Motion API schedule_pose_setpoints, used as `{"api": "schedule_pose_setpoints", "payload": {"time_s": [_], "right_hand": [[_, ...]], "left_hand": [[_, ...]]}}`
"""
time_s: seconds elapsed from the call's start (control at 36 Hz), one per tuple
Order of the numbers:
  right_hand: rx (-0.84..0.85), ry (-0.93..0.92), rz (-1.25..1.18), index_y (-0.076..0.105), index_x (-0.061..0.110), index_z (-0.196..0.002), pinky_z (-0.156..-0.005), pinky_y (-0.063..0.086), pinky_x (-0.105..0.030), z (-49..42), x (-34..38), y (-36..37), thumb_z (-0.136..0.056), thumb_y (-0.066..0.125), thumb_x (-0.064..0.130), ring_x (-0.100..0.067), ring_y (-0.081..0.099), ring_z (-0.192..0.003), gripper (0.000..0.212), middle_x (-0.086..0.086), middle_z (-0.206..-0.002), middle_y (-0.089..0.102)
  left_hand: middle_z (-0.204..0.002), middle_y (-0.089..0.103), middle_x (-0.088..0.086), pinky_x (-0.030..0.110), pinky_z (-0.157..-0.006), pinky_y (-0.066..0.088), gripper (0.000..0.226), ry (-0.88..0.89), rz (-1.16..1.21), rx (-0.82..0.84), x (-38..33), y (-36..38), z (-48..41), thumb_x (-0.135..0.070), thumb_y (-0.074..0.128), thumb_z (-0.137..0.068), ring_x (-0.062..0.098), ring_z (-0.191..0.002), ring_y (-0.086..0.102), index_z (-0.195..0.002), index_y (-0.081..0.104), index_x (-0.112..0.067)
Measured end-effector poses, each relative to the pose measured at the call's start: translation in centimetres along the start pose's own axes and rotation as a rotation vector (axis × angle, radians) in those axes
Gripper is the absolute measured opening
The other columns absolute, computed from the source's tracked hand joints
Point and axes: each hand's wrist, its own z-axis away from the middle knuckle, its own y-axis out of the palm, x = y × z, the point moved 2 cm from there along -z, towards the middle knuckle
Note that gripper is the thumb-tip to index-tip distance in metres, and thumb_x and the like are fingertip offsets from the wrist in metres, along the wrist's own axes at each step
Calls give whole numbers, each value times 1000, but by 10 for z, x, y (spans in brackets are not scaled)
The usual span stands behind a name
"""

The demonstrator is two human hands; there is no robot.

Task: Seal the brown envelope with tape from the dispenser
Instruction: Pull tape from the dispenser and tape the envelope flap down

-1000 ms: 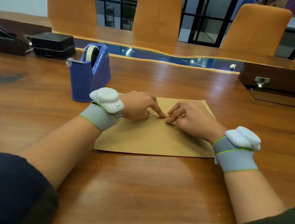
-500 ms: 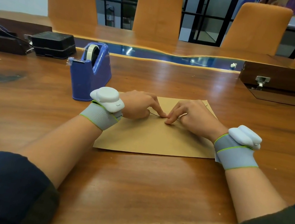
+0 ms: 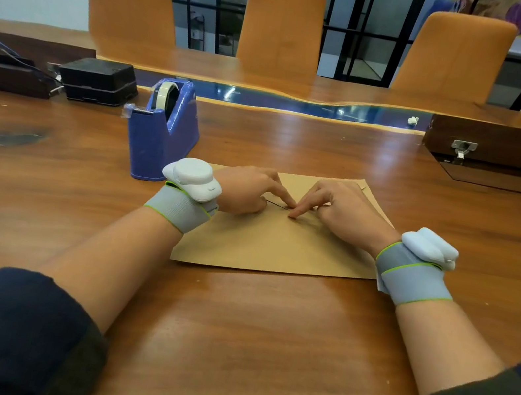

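A brown envelope [image 3: 271,244] lies flat on the wooden table [image 3: 262,337] in front of me. My left hand [image 3: 247,188] and my right hand [image 3: 347,212] both rest on its far half, fingers curled. The two index fingertips press down side by side on a thin dark line at the flap's edge. I cannot make out any tape under the fingers. A blue tape dispenser [image 3: 161,141] stands upright just left of the envelope, beyond my left wrist. Its roll of clear tape [image 3: 165,95] has a loose end at the cutter.
A black box [image 3: 98,81] with cables sits behind the dispenser at the left. A dark wooden panel [image 3: 504,146] with a metal latch lies at the far right. Orange chairs [image 3: 283,20] line the table's far side. Bare wood stretches between the envelope and me.
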Motion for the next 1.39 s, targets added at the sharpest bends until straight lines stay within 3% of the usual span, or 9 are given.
{"api": "schedule_pose_setpoints", "payload": {"time_s": [0.14, 0.31, 0.39, 0.58, 0.75, 1.0, 1.14, 1.19, 1.39], "right_hand": [[19, 6, 0, 79, 21, -88, -94, 43, -34, -1, 0, 0, -73, 40, -15, -22, 58, -98, 55, -4, -102, 69], [24, 18, -53, 79, 20, -77, -85, 41, -15, 0, -1, -3, -68, 37, -17, -14, 59, -95, 57, 2, -101, 71], [15, 37, -86, 79, 19, -71, -86, 40, -16, 0, -2, -3, -68, 39, -15, -13, 59, -94, 52, 2, -97, 72], [-84, 125, -67, 77, 17, -79, -71, 31, 1, -3, -9, -2, -75, 42, -10, -18, 60, -89, 44, -7, -93, 72], [-59, 111, -45, 77, 13, -91, -74, 36, -8, -4, -7, 3, -78, 43, -10, -11, 58, -85, 43, -6, -95, 72], [-30, 100, 108, 73, 19, -91, -89, 50, -43, -6, 1, 11, -80, 46, 2, -25, 59, -99, 33, -4, -99, 65], [-25, 116, 172, 70, 19, -94, -88, 49, -42, -5, 7, 15, -86, 47, 8, -27, 56, -102, 26, -5, -103, 61], [-25, 121, 172, 69, 19, -96, -87, 49, -42, -4, 8, 15, -87, 47, 9, -26, 56, -103, 26, -5, -103, 60], [-10, 122, 189, 67, 19, -99, -85, 50, -41, -3, 10, 15, -86, 44, 9, -24, 55, -101, 29, -2, -102, 58]], "left_hand": [[-137, 46, -4, 41, -101, 42, 49, -1, 15, -7, 1, 0, -1, -10, 44, -92, 20, -123, 44, -128, 51, -42], [-136, 46, -4, 40, -100, 42, 47, 4, 21, -13, 2, 0, -1, -12, 45, -92, 19, -124, 44, -128, 51, -42], [-136, 47, -4, 41, -100, 42, 49, 14, 18, -16, 1, 0, -1, -10, 45, -91, 19, -124, 44, -128, 51, -42], [-135, 49, 1, 39, -99, 41, 52, 12, 11, -12, 1, -1, -4, -7, 46, -88, 23, -123, 45, -132, 49, -36], [-137, 48, 4, 32, -97, 39, 56, -34, 33, -38, 9, -12, 0, -10, 53, -87, 23, -122, 46, -139, 40, -26], [-120, 62, 6, 27, -88, 39, 41, -171, 46, -371, 51, -75, 31, -7, 59, -81, 24, -111, 55, -121, 62, -17], [-100, 62, 6, 25, -79, 37, 35, -285, 16, -475, 89, -91, 60, -10, 66, -76, 21, -94, 54, -111, 67, -17], [-106, 65, 5, 24, -81, 36, 39, -333, 28, -482, 102, -93, 71, -14, 70, -74, 17, -90, 51, -113, 67, -19], [-111, 58, 2, 49, -99, 41, 54, -466, 81, -437, 130, -93, 97, -25, 79, -66, 33, -114, 48, -116, 62, -29]]}}
